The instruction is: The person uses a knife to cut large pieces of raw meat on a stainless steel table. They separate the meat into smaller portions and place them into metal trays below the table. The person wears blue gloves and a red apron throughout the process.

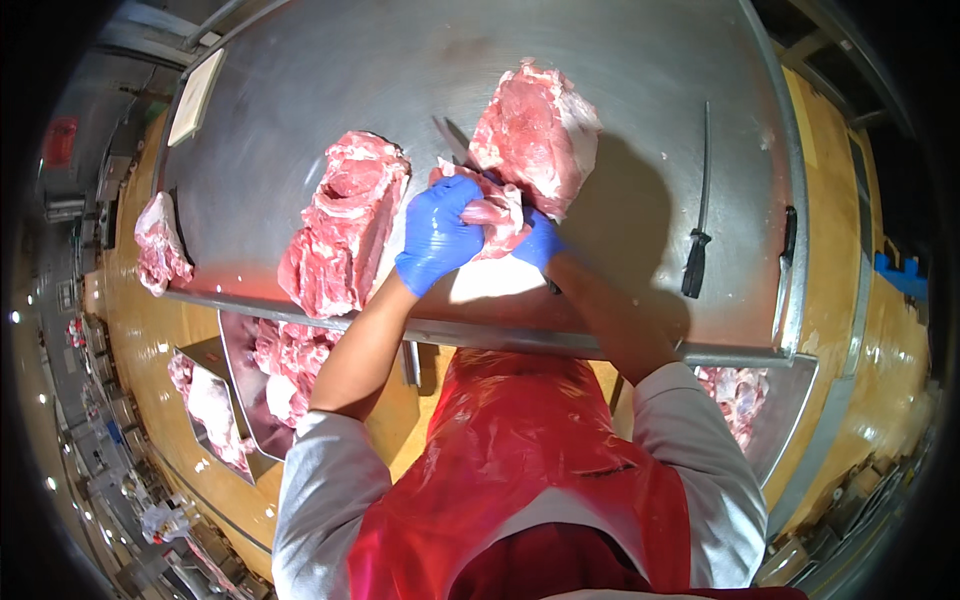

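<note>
My gloved left hand (pixel 442 235) grips a floppy piece of pink meat (pixel 497 225) with pale fat, over the steel table (pixel 650 70). My gloved right hand (pixel 535 240) is closed behind that piece, partly hidden, on a knife (pixel 452 138) whose blade shows beyond the meat. A large cut (pixel 535 130) lies just past my hands. To their left lies another thick slab (pixel 340 225), and a smaller piece (pixel 160 245) rests at the left edge.
A white board (pixel 195 95) is at the far left. A sharpening rod (pixel 700 240) and second knife (pixel 785 270) lie at the right. Below the near edge are steel bins (pixel 235 350) (pixel 795 410) and a tray (pixel 215 370), holding meat.
</note>
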Available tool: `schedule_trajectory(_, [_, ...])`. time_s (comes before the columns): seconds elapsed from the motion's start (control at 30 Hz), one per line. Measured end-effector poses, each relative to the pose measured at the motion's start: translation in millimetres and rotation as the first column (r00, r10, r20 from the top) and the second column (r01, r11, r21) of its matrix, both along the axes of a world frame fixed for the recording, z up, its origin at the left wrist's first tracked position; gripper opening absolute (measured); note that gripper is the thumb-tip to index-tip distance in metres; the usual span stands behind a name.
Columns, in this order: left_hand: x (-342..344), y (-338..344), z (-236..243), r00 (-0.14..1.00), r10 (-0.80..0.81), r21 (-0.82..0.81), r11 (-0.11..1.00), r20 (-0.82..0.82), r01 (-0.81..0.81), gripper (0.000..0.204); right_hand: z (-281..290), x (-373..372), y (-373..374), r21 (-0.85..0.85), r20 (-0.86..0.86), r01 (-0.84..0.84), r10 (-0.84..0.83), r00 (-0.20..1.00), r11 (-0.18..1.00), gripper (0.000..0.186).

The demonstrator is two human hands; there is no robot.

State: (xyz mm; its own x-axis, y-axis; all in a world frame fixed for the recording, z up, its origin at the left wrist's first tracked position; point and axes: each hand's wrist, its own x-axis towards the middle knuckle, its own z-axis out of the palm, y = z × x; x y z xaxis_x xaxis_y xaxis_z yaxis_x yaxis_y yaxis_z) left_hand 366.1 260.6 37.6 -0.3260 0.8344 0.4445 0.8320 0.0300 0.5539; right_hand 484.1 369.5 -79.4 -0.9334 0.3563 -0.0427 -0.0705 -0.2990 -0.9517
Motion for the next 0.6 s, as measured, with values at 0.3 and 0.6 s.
schedule_trajectory(0.3, [-22, -2, 61, 0.923, -0.029, 0.292, 0.952, 0.384, -0.092, 0.01, 29, -78, -25, 0.542, -0.831, 0.589, -0.487, 0.269, -0.6, 0.074])
schedule_trajectory(0.6, [140, 88, 50, 0.198, -0.841, 0.754, 0.54, 0.504, 0.375, 0.024, 25, 129, -90, 0.535, 0.353, -0.096, -0.119, 0.928, 0.839, 0.046])
